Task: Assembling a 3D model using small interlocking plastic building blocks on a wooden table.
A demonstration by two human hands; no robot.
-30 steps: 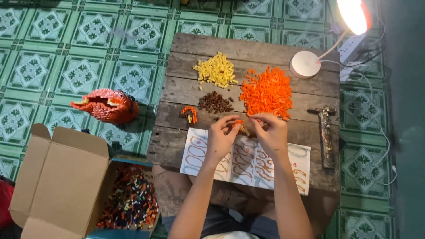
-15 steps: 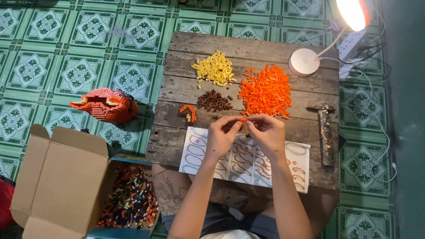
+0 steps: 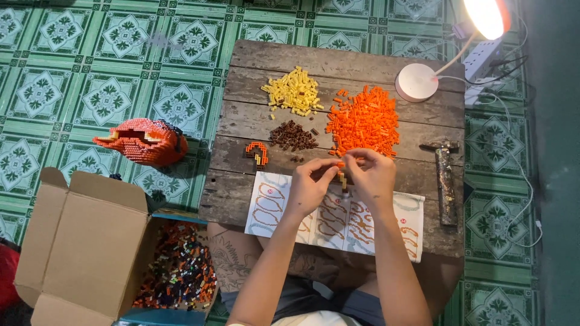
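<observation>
Wooden table [image 3: 254, 124], both hands' fingers [image 3: 329, 171] pinched together on a small brick strip [image 3: 342, 178].

Low wooden table [image 3: 374, 60] in the middle, three brick piles [image 3: 364, 121] across the far half, lamp base [image 3: 416, 82] just right of them. Instruction sheet [image 3: 272, 205] along the near edge, both hands [image 3: 341, 181] meeting above it. Hammer [image 3: 446, 181] at the right edge. Open cardboard box [image 3: 78, 241] on the floor to the left, built model [image 3: 145, 142] behind it.
</observation>
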